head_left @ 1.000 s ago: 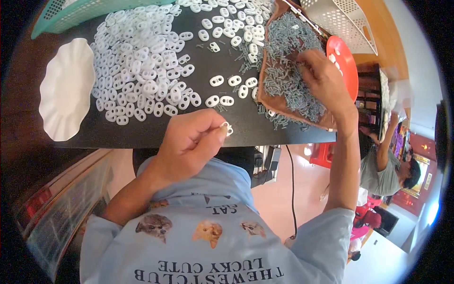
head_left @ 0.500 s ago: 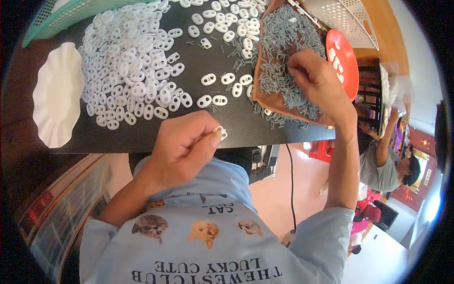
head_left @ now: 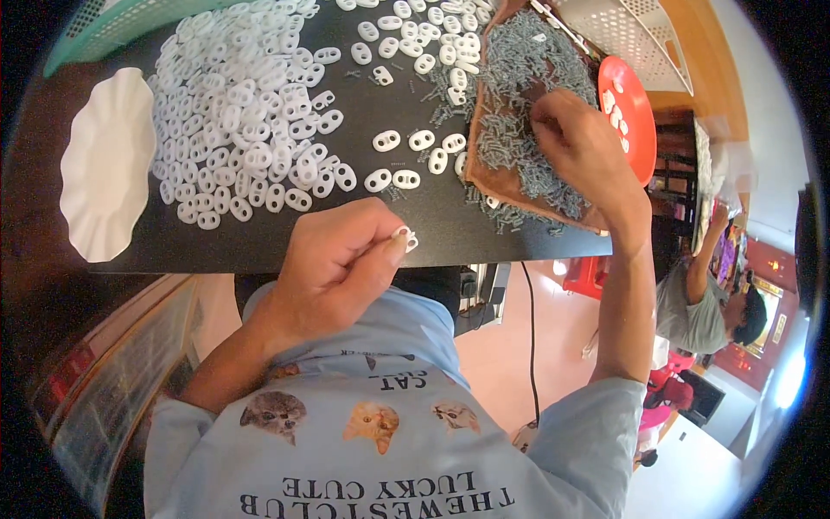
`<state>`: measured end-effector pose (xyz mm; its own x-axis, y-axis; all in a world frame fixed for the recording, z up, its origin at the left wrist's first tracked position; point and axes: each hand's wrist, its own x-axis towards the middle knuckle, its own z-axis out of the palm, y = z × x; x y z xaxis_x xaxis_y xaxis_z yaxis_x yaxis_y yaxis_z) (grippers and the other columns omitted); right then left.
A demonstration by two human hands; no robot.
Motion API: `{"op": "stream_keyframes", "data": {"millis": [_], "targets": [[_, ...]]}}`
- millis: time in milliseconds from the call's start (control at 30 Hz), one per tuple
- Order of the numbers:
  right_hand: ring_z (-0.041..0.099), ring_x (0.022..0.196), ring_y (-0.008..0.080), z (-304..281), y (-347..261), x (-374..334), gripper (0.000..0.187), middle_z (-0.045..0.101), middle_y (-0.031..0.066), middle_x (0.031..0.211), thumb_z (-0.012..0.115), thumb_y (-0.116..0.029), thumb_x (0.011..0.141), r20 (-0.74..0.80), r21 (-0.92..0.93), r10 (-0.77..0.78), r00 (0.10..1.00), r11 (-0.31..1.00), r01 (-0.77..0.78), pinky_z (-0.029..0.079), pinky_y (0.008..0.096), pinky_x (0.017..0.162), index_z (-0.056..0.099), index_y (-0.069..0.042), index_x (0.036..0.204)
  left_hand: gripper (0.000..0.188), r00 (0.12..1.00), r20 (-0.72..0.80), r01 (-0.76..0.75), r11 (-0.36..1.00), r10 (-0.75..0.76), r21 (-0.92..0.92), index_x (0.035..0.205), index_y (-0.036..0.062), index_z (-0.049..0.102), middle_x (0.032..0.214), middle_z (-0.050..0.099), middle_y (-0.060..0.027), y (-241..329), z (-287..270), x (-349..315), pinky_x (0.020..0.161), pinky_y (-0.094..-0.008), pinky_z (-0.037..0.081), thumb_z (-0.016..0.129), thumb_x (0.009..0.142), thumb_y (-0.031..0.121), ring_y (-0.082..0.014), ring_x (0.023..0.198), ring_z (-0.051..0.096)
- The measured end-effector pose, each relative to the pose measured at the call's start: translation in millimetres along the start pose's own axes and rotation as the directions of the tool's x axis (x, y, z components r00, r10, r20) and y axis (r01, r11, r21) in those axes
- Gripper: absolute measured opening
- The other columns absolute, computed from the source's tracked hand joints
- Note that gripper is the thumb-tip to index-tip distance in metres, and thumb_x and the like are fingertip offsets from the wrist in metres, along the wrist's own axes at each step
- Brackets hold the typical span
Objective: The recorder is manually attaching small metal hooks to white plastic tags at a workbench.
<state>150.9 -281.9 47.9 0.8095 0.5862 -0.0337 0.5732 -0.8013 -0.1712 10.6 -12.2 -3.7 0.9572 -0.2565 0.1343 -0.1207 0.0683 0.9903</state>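
Observation:
Between the thumb and curled fingers of my left hand (head_left: 341,268) sits a small white two-hole plastic cord lock (head_left: 410,238), just above the table's near edge. My right hand (head_left: 588,151) reaches into a heap of small grey metal springs (head_left: 519,82) on a brown cloth (head_left: 510,181). Its fingers are bent together at the springs, and whatever is between their tips is hidden. A big pile of white oval cord lock pieces (head_left: 233,112) covers the left of the dark table. A few more white pieces (head_left: 406,179) lie between that pile and the cloth.
A white wavy-edged dish (head_left: 108,164) is at the table's left. A red plate (head_left: 635,117) with a few white pieces stands beyond my right hand. Green (head_left: 112,30) and white (head_left: 644,35) perforated baskets flank the far side. Other people (head_left: 705,303) are off to the right.
The view has shifted slightly, so the table's things sit a little differently in the picture. My right hand stays among the springs; my left still holds the cord lock.

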Motion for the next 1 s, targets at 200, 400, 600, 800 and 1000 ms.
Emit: {"op": "stream_keyframes", "data": {"millis": [200, 400, 600, 800, 1000], "targets": [[0.059, 0.080, 0.0355, 1, 1, 2, 0.011, 0.058, 0.0177, 0.085, 0.058, -0.007, 0.083, -0.047, 0.046, -0.014, 0.999, 0.999, 0.017, 0.046, 0.0404, 0.070, 0.057, 0.001, 0.091, 0.008, 1.000, 0.002, -0.002, 1.000, 0.002, 0.001, 0.082, -0.0021, 0.056, 0.065, 0.050, -0.0050, 1, 0, -1, 0.049, -0.0264, 0.036, 0.054, 0.089, 0.002, -0.0104, 0.054, 0.045], [0.059, 0.079, 0.0351, 2, -2, 4, 0.012, 0.059, 0.0172, 0.085, 0.059, -0.007, 0.083, -0.001, -0.031, 0.011, 1.000, 0.999, -0.011, 0.046, 0.0397, 0.069, 0.057, 0.001, 0.092, 0.010, 0.998, 0.004, 0.061, 0.998, -0.061, -0.030, 0.082, -0.0020, 0.056, 0.066, 0.051, -0.0050, 4, -1, -1, 0.050, -0.0261, 0.036, 0.054, 0.090, 0.004, -0.0102, 0.054, 0.045], [0.057, 0.069, 0.0162, -14, -24, -9, 0.009, 0.058, 0.0101, 0.078, 0.059, -0.002, 0.084, -0.061, 0.159, 0.084, 0.995, 0.985, -0.074, 0.046, 0.0295, 0.063, 0.056, 0.001, 0.092, 0.015, 0.977, -0.047, 0.196, 0.961, -0.208, -0.193, 0.086, -0.0015, 0.058, 0.068, 0.054, -0.0018, 7, -2, -4, 0.050, -0.0229, 0.037, 0.049, 0.094, 0.008, -0.0064, 0.055, 0.045], [0.056, 0.064, 0.0222, -7, -101, 3, 0.011, 0.051, 0.0105, 0.073, 0.058, 0.006, 0.079, -0.053, 0.421, -0.264, 0.963, 0.869, 0.262, 0.045, 0.0311, 0.058, 0.055, 0.000, 0.088, 0.022, 0.945, -0.116, 0.211, 0.842, -0.305, -0.496, 0.107, -0.0034, 0.061, 0.069, 0.053, 0.0023, 10, 4, 1, 0.048, -0.0185, 0.036, 0.046, 0.098, 0.010, -0.0021, 0.054, 0.044], [0.056, 0.066, 0.0300, 1, -121, 2, 0.016, 0.051, 0.0125, 0.075, 0.063, 0.007, 0.074, -0.009, 0.373, -0.269, 0.963, 0.893, 0.253, 0.046, 0.0367, 0.058, 0.055, 0.001, 0.087, 0.024, 0.961, -0.088, 0.186, 0.849, -0.262, -0.494, 0.112, -0.0039, 0.059, 0.073, 0.054, 0.0012, 6, 0, -5, 0.047, -0.0189, 0.037, 0.047, 0.098, 0.012, -0.0027, 0.055, 0.046]]}}
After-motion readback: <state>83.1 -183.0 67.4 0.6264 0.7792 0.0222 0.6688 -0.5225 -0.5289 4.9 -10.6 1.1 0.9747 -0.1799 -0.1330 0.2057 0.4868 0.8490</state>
